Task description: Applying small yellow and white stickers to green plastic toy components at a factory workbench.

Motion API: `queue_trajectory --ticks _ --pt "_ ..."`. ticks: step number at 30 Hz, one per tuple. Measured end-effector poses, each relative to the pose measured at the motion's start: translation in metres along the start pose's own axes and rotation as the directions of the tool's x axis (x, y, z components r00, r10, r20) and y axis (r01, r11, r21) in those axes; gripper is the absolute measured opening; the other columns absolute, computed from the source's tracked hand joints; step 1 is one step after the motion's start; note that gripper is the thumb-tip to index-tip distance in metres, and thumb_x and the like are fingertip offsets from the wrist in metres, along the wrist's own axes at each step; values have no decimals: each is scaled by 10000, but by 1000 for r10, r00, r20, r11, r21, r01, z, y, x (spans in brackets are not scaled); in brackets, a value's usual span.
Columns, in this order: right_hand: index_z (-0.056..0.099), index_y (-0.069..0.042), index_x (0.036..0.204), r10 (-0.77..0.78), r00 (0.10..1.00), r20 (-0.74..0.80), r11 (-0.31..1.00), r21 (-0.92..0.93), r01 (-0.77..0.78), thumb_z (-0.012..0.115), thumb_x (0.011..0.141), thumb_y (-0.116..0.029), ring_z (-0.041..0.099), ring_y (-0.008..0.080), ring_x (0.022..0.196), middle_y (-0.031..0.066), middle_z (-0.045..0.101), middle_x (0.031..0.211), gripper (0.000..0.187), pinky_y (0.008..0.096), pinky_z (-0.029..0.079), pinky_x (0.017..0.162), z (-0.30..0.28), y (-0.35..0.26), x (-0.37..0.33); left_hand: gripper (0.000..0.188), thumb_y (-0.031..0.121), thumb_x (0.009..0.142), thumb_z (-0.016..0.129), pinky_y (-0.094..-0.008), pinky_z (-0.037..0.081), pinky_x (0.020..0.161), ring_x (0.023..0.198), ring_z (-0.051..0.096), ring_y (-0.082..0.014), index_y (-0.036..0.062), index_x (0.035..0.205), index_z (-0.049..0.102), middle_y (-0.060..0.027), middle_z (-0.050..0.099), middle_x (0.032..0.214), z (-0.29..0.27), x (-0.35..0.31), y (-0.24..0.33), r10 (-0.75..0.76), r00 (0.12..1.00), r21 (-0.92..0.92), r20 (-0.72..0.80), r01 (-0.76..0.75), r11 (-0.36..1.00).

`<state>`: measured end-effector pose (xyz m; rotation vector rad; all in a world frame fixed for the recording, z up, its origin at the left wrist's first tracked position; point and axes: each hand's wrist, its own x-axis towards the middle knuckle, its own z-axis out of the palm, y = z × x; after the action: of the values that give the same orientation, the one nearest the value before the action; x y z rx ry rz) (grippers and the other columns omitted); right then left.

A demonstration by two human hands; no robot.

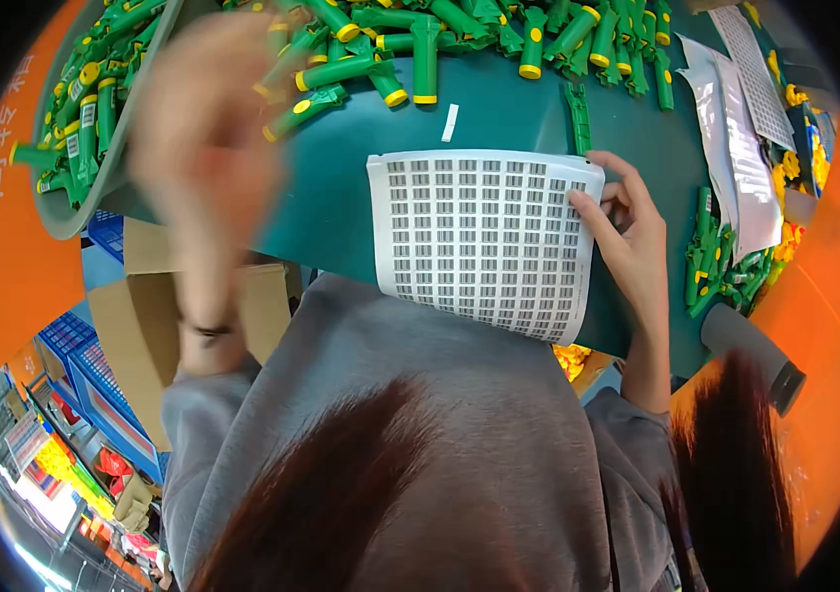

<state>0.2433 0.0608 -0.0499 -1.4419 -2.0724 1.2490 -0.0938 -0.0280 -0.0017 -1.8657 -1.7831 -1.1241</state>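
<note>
My right hand [629,219] grips the upper right edge of a white sheet of barcode stickers [484,237], thumb on top and fingers curled at the edge. The sheet is slightly bowed and overhangs the table's near edge. My left hand [208,138] is smeared by motion above the table, beside the bin, so its fingers and anything in them cannot be made out. Just beyond the sheet lies a small white strip [451,123]. A single green plastic piece [578,118] rests by the sheet's far right corner. Many green tubes with yellow ends [425,59] are heaped at the back.
A grey-green bin [134,109] at the left holds green tubes, some bearing stickers. More green parts [711,257] lie at the right, near white papers and plastic bags [726,128]. Below the table's left edge stands an open cardboard box [134,326] beside blue crates [94,370].
</note>
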Motion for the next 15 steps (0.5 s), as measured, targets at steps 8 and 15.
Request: queue_trajectory --ticks 8,15 --pt "640 -8 1240 96 995 -38 830 554 -59 687 929 -45 640 53 845 41 701 963 316 170 482 724 20 2 -8 188 174 781 785 -377 449 843 947 591 -218 118 957 754 20 673 1004 98 -57 82 -7 973 -342 229 88 936" --pt "643 7 1219 92 993 -71 841 539 -39 685 937 -50 644 59 865 44 706 975 291 181 486 749 19 7 -14 153 133 735 784 -363 437 813 926 587 -199 138 881 738 31 675 976 108 -56 86 59 984 -365 166 6 931"
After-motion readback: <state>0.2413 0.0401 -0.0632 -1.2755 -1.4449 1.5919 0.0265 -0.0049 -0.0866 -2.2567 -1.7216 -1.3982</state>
